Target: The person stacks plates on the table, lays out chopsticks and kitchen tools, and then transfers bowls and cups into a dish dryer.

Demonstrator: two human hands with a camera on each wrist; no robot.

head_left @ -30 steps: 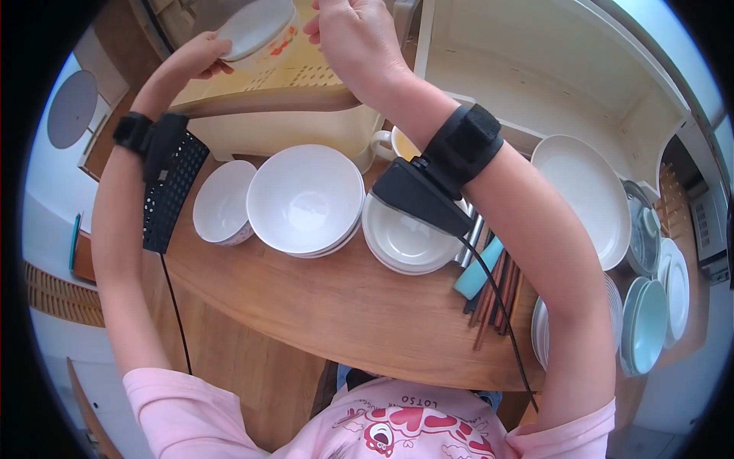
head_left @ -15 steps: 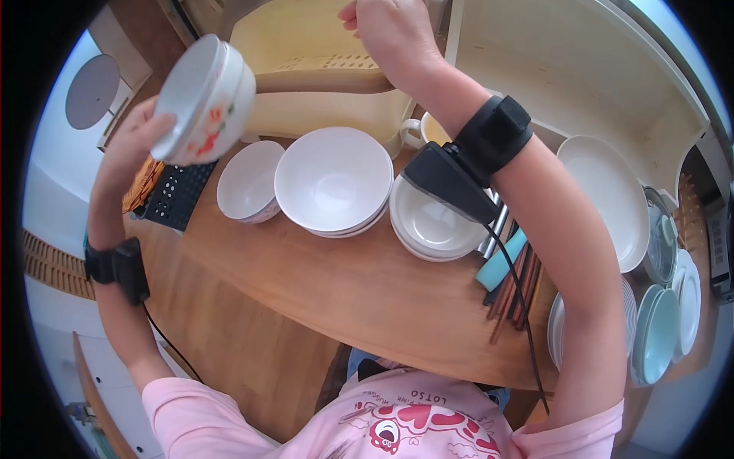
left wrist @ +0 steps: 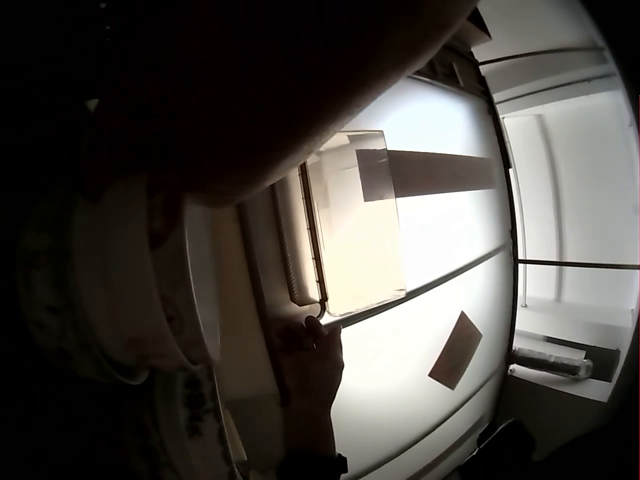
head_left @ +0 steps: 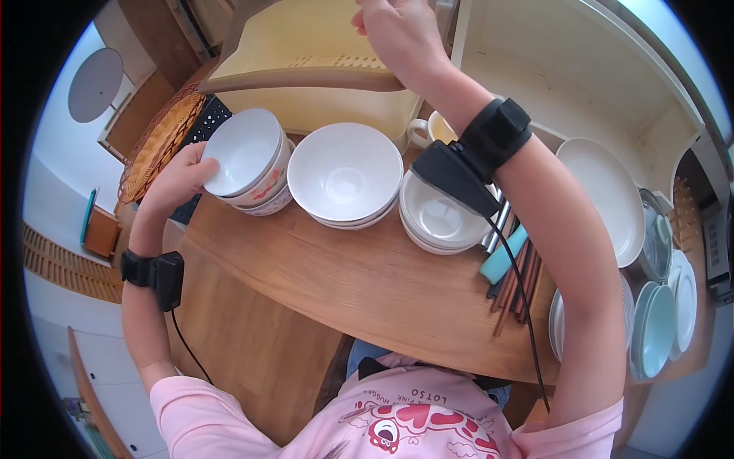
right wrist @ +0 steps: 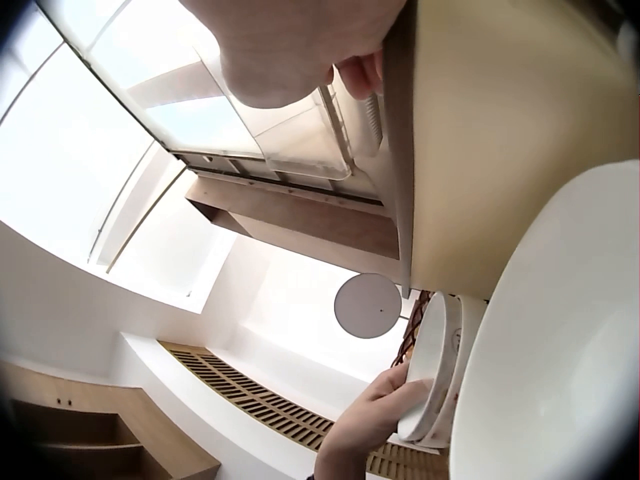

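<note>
My left hand grips nested white bowls with orange-red flowers on their sides, thumb over the rim. These bowls sit tilted over another patterned white bowl at the table's left end. In the right wrist view the same hand shows at their rim. Up at the cream storage box, my right hand is raised with curled fingers. The left wrist view shows that hand pinching the corner of a clear lid. The left wrist view is dark around the bowls.
Larger white bowls and shallow white bowls stand along the wooden table. Chopsticks, a white oval dish and teal bowls lie rightward. A wicker basket and a cup are near the box.
My left hand has lifted the flowered bowls out of the cream box, swung them left, then lowered them onto the patterned bowl. My right hand has stayed up by the box.
</note>
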